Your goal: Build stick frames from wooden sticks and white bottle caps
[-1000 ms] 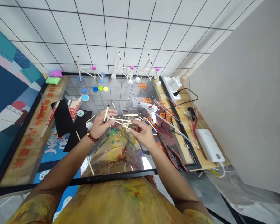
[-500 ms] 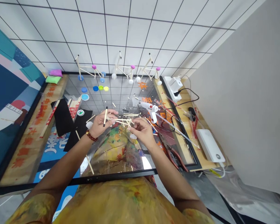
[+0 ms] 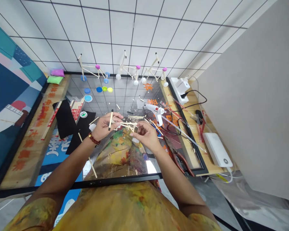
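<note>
The left hand [image 3: 105, 126] is closed on a stick frame [image 3: 127, 124], mid-frame between the hands, and the right hand [image 3: 145, 136] pinches its right end. The glue gun [image 3: 155, 112] lies just beyond that hand — the table's black lower edge [image 3: 74, 183] is well apart.

Top: ochre-yellow [image 3: 125, 208], multicoloured painterly print | Sleeves [image 3: 32, 213]: short, same print | Left wrist: dark red bead bracelet [image 3: 94, 139]
</note>
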Tool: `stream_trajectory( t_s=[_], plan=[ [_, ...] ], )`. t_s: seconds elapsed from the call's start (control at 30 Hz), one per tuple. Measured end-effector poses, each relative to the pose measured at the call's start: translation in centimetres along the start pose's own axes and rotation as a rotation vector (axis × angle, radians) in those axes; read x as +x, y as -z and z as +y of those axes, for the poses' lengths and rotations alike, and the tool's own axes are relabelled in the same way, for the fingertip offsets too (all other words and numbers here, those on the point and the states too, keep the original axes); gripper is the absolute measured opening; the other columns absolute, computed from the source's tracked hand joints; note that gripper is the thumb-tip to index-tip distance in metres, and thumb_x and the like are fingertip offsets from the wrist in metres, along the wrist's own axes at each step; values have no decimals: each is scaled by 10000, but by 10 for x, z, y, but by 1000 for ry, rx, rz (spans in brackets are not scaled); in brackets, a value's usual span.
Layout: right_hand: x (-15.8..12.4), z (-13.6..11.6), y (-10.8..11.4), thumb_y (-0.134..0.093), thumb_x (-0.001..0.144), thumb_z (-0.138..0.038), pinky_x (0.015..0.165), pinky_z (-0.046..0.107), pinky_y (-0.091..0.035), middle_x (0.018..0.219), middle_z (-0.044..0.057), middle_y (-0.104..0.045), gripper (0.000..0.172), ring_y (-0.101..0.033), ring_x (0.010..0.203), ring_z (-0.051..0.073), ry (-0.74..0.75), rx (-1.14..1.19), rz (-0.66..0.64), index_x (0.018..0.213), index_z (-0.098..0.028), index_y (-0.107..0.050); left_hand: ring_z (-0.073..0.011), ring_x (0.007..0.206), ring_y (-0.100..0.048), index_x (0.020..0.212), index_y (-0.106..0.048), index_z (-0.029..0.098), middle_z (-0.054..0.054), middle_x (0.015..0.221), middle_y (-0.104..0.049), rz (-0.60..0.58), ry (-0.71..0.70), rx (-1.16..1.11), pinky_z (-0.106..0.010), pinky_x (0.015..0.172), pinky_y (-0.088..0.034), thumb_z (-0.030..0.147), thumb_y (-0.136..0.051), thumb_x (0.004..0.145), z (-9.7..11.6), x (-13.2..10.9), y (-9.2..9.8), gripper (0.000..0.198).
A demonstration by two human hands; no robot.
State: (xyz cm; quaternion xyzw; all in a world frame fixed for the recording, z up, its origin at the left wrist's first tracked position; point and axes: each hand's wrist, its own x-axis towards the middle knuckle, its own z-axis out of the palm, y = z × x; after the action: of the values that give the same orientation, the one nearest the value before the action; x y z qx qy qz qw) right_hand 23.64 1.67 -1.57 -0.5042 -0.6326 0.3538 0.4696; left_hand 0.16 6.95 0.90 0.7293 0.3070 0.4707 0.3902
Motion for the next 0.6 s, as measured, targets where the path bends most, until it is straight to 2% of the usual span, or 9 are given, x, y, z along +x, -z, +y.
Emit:
stream_trajectory(
  t_s=[0.1, 0.2, 0.43, 0.6],
  plan=[
    [-4, -2, 0, -835, 723, -407, 640, 314, -516, 1025, 65, -647, 424, -545, 672, 142, 107, -168, -28, 1052, -220, -644, -226, 962, -696, 923, -777, 209, -106, 1028, -731, -33, -39, 12, -391, 860, -562, 321, -700, 869, -3, 0, 1, 147],
    [-8, -1, 3, -802, 767, -391, 648, 331, -536, 1067, 81, -656, 461, -574, 690, 157, 136, -233, -32, 1156, -225, -618, -231, 971, -698, 929, -773, 211, -106, 1028, -730, -44, -62, 21, -385, 847, -567, 334, -712, 858, -5, 0, 1, 155],
    [-11, 3, 10, -768, 812, -356, 814, 394, -566, 1144, 100, -655, 397, -651, 952, 232, 182, -270, -10, 1163, -232, -630, -245, 1061, -679, 1046, -754, 219, -116, 1115, -718, -31, -63, 49, -427, 954, -537, 309, -716, 858, -2, 0, -1, 212],
    [-12, 5, 10, -766, 812, -348, 841, 407, -565, 1155, 109, -653, 398, -653, 973, 238, 183, -260, 2, 1166, -222, -636, -255, 1128, -660, 1123, -740, 232, -123, 1182, -704, 4, -64, 32, -441, 997, -521, 298, -733, 845, -4, 0, -3, 286]
  ],
)
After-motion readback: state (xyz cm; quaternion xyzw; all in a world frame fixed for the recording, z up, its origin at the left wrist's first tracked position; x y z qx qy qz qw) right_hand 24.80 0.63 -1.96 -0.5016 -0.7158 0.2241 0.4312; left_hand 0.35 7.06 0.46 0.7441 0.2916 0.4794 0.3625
